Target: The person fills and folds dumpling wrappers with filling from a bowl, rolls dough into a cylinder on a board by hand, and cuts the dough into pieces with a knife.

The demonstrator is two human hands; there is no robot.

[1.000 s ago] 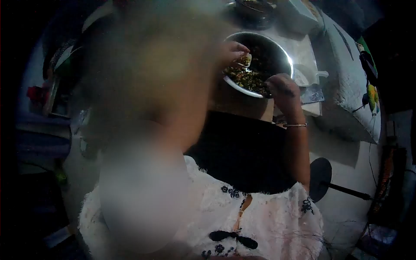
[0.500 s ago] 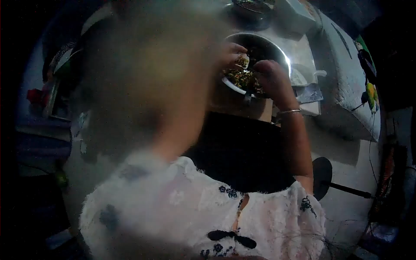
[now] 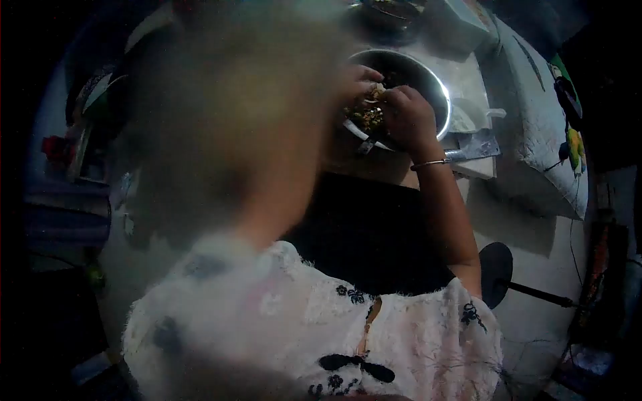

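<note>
A shiny metal bowl (image 3: pixel 447 100) holds a chopped, dark green and brown mixture (image 3: pixel 364 120). Over its left part, my left hand (image 3: pixel 358 79) has its fingers closed round a small white wrapper (image 3: pixel 379 88) with some of the mixture on it. My right hand (image 3: pixel 408 117) meets it from the right, a bracelet on its wrist. Its fingertips are pinched together at the wrapper's edge, partly covering it. A blurred smear hides most of my left forearm.
Beyond the bowl sits a dark round pot (image 3: pixel 391 17). A pale container with a handle (image 3: pixel 468 117) and a flat silvery packet (image 3: pixel 478 147) lie right of the bowl. Farther right is a large whitish sack-like block (image 3: pixel 535 134). A dark round disc on a rod (image 3: pixel 496 274) is lower right.
My right hand has moved left from the bowl's right front edge to the wrapper. My left hand has stayed nearly in place, still holding it.
</note>
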